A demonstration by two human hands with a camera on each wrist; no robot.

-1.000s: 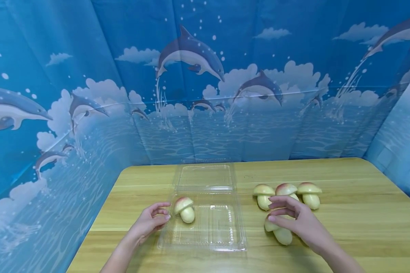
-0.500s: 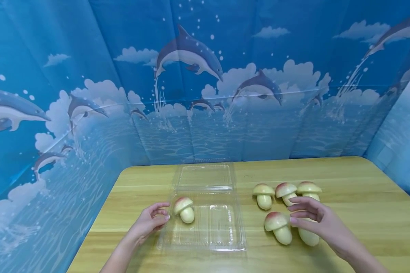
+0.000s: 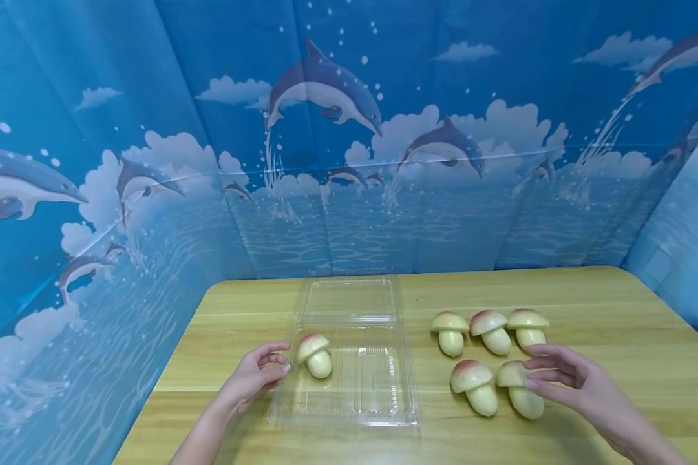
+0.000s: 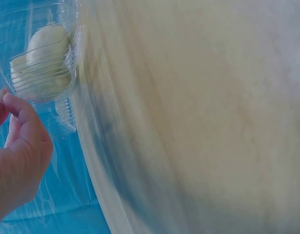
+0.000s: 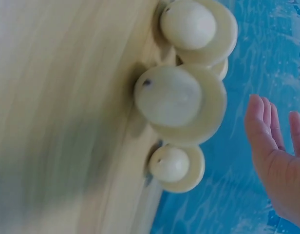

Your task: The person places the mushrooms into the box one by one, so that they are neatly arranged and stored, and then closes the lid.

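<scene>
A clear plastic clamshell box (image 3: 378, 413) lies with its lid folded back on the table. Inside it, toward the left, is one toy mushroom (image 3: 320, 363) with a cream stem and reddish cap. My left hand (image 3: 253, 381) pinches the box's left rim with thumb and fingers; the fingertips (image 4: 16, 100) are beside the rim in the left wrist view. My right hand (image 3: 587, 391) hovers with loosely bent fingers, holding nothing, and overlaps the front right mushroom (image 3: 525, 397) in the head view. The right wrist view shows this hand (image 5: 281, 165) apart from the mushrooms.
Left of that mushroom lies another mushroom (image 3: 478, 391). Behind them is a row of three: a left one (image 3: 450, 336), a middle one (image 3: 494, 336) and a right one (image 3: 528, 323). A blue dolphin-print curtain (image 3: 349, 194) hangs behind the wooden table (image 3: 628, 323).
My right hand has moved to the right across the mushrooms, uncovering the middle back and front left ones. The left hand and the box have stayed in place.
</scene>
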